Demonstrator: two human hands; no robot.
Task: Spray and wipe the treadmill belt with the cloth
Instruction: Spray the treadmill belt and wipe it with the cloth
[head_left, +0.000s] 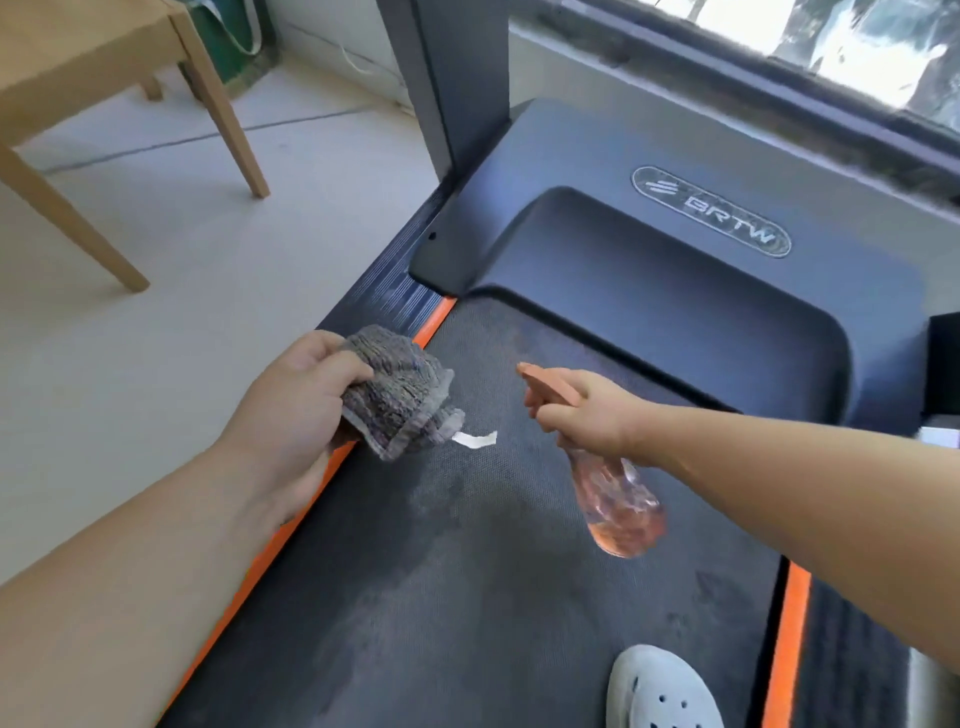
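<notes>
The left hand (298, 400) grips a bunched grey cloth (397, 397), holding it over the belt's left edge, a white tag hanging from it. The right hand (582, 410) is wrapped round the neck of a clear spray bottle (621, 501), fingers on the orange trigger, nozzle pointing toward the front of the belt (467, 571). The bottle hangs tilted above the dark belt, which shows pale patches. Orange strips (787, 639) border the belt. A white shoe (657, 688) stands on it. A wooden table (78, 57) stands on the floor to the left.
</notes>
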